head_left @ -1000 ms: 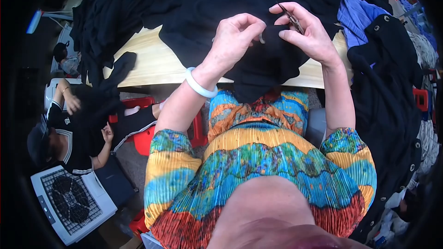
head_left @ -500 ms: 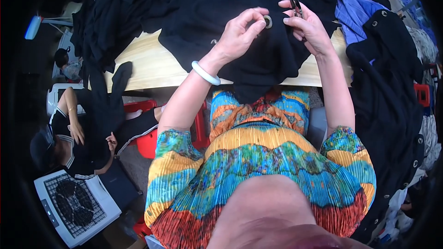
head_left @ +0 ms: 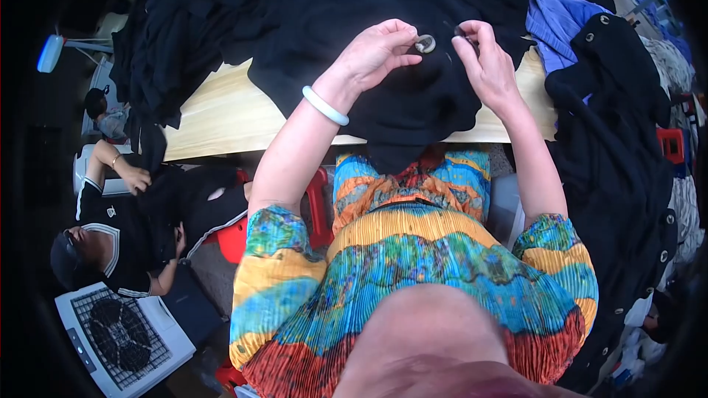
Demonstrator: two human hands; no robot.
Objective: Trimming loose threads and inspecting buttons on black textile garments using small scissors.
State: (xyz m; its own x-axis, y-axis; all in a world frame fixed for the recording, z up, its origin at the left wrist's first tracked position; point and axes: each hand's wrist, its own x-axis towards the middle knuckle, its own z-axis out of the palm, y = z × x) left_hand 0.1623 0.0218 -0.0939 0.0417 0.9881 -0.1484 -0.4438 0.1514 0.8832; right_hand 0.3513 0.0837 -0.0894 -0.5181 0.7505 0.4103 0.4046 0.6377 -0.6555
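Observation:
Black cloth (head_left: 335,26) lies spread over a pale wood table and hangs down its near edge toward my lap. Above it my left hand (head_left: 372,55) pinches a round button (head_left: 425,44) with a light rim between thumb and fingers. Whether the button is joined to the cloth is too small to tell. A short gap to the right, my right hand (head_left: 487,66) is closed on small dark thread snips (head_left: 467,38), mostly covered by its fingers. On my left wrist sits a pale bangle (head_left: 324,106).
Bare tabletop (head_left: 225,114) shows left of the cloth. More black garments with buttons (head_left: 616,133) hang down at the right beside a purple cloth (head_left: 557,22). At left a co-worker (head_left: 99,239) sits handling black cloth, near a white fan (head_left: 122,332).
My right hand has turned, so the snips no longer point upward. The button in my left hand has come slightly nearer and tilted. The co-worker's hands have shifted on their black cloth.

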